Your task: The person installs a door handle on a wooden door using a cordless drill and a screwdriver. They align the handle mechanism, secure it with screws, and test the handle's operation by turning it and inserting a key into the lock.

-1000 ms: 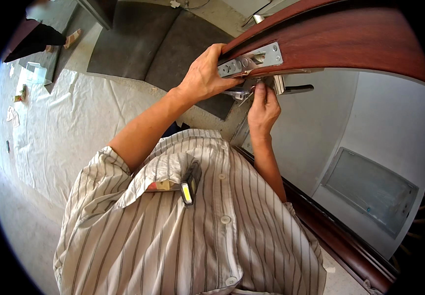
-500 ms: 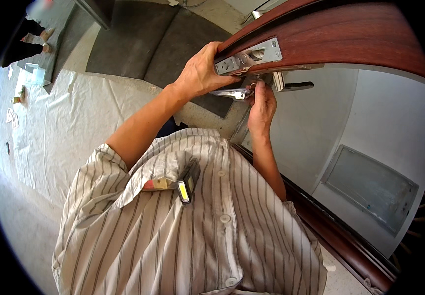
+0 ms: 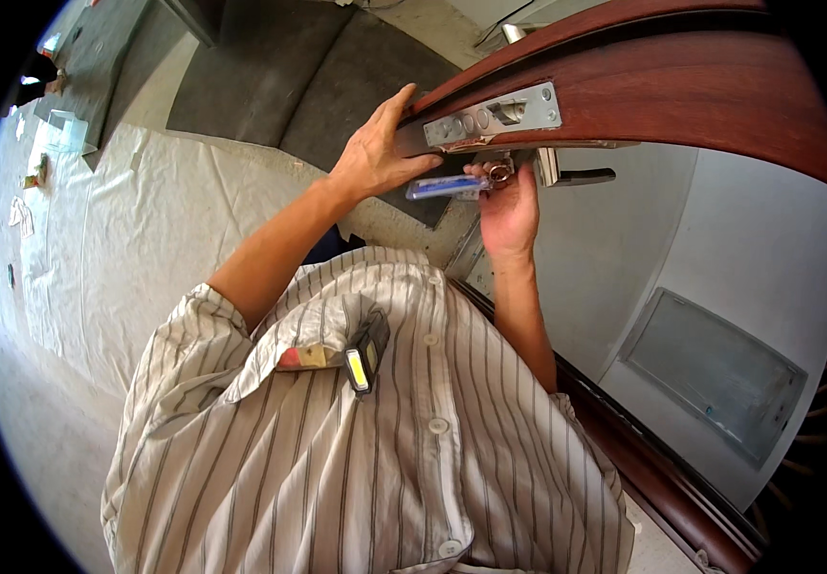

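My left hand is at the end of the brown wooden door, its fingers stretched along the far side and its thumb apart on the near side. Close to it, a metal lock plate with a latch and round bolts is set into the door's edge. Below the plate, my right hand has its fingers curled round a key ring against the door face. A clear and blue plastic packet sticks out from the ring toward my left hand. The fingertips of my right hand are partly hidden.
A lever handle juts from the door just right of my right hand. Dark grey mats and a pale sheet cover the floor at left. A brown door frame runs down at right. Another person's arm shows far left.
My left hand has loosened and slid slightly left along the door edge. My right hand has turned, bringing the packet's blue side and the key ring into sight. The door has shifted slightly.
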Tool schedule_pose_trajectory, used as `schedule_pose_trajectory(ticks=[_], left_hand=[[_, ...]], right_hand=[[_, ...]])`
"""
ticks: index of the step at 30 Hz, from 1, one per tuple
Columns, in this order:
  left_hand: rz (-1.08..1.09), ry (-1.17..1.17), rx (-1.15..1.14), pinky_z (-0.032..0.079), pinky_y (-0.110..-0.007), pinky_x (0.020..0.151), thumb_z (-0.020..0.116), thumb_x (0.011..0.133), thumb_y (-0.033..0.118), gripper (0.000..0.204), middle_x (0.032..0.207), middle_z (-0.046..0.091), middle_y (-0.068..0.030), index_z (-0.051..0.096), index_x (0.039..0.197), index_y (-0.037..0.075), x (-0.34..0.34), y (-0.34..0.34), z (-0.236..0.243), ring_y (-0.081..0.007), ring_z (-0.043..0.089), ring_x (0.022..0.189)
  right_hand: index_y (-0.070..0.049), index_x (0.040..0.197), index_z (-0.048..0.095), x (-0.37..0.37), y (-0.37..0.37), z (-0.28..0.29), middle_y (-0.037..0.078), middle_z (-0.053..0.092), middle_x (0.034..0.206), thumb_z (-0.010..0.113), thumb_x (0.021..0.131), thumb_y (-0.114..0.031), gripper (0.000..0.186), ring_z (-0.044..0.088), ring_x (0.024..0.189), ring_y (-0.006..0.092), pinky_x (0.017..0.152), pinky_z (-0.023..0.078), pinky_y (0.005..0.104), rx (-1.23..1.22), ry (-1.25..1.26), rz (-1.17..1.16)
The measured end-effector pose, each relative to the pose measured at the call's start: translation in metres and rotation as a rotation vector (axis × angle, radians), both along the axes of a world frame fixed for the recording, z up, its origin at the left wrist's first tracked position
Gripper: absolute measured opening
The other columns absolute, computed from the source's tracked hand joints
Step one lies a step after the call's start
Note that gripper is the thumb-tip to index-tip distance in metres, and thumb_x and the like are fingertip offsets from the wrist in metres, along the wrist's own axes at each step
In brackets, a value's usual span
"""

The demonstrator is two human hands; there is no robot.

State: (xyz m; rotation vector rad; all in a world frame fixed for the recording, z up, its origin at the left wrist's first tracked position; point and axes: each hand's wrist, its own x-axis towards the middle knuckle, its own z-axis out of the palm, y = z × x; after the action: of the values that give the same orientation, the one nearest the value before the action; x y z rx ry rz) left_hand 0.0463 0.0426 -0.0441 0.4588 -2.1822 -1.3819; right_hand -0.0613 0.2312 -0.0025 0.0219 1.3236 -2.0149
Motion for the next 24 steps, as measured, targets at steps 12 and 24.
schedule_pose_trajectory(ticks=[12, 24], left_hand=[[0.069, -0.276, 0.064, 0.042, -0.040, 0.106, 0.074, 0.081, 0.023, 0.076, 0.141, 0.050, -0.0224, 0.040, 0.145, 0.001, 0.033, 0.000, -0.032, -0.0358, 0.050, 0.130], [-0.049, -0.066, 0.137, 0.037, -0.037, 0.112, 0.068, 0.089, 0.018, 0.075, 0.145, 0.047, -0.0233, 0.029, 0.151, 0.000, 0.008, 0.007, 0.006, -0.0323, 0.047, 0.135]], right_hand=[[0.003, 0.108, 0.063, 0.002, -0.010, 0.027, 0.006, 0.067, 0.099, 0.069, 0.089, -0.008, 0.023, 0.063, 0.083, 0.0158, 0.080, 0.050, 0.0306, 0.825, 1.630, -0.030], [-0.003, 0.121, 0.060, -0.021, 0.008, 0.008, 0.006, 0.066, 0.111, 0.046, 0.103, -0.028, 0.034, 0.058, 0.103, 0.0171, 0.094, 0.042, 0.0342, 0.261, 0.597, 0.123]])
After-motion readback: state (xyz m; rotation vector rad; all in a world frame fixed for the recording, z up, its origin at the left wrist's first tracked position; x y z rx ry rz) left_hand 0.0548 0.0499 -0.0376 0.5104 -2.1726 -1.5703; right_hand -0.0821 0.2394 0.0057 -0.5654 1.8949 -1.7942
